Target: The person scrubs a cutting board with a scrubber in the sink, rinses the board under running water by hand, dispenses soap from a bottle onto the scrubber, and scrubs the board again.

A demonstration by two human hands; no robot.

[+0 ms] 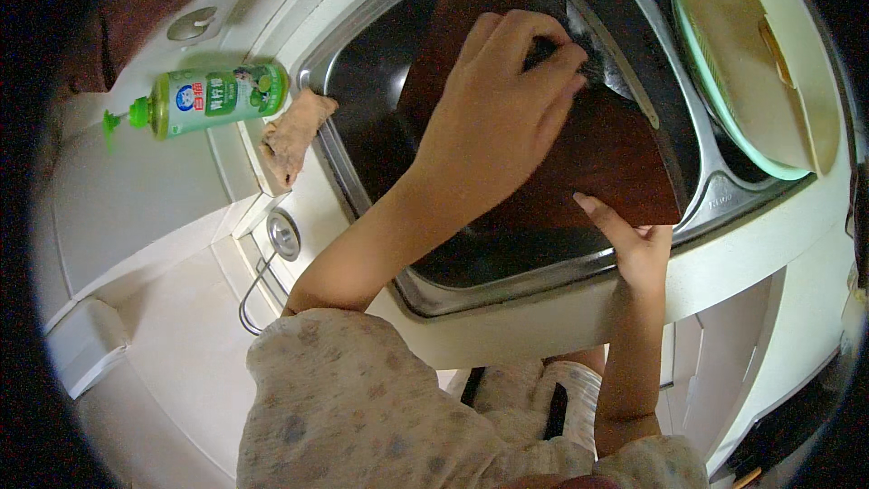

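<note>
A dark reddish-brown board with a wood-like surface is tilted over the stainless-steel sink basin. My right hand grips its near right corner, thumb on top and the fingers hidden beneath. Across the upper face of the board lies my left hand, its fingers curled and pinched together. Something dark and speckled shows at those fingertips, but whether it is a scourer or a wet glare is unclear. Just beyond them a long pale strip runs close to the board's right edge, beside a bright reflection.
Left of the sink lie a green pump bottle of dish soap, a crumpled tan cloth and a round metal sink strainer. A mint-green-rimmed basin stands at the right, past the metal sink divider.
</note>
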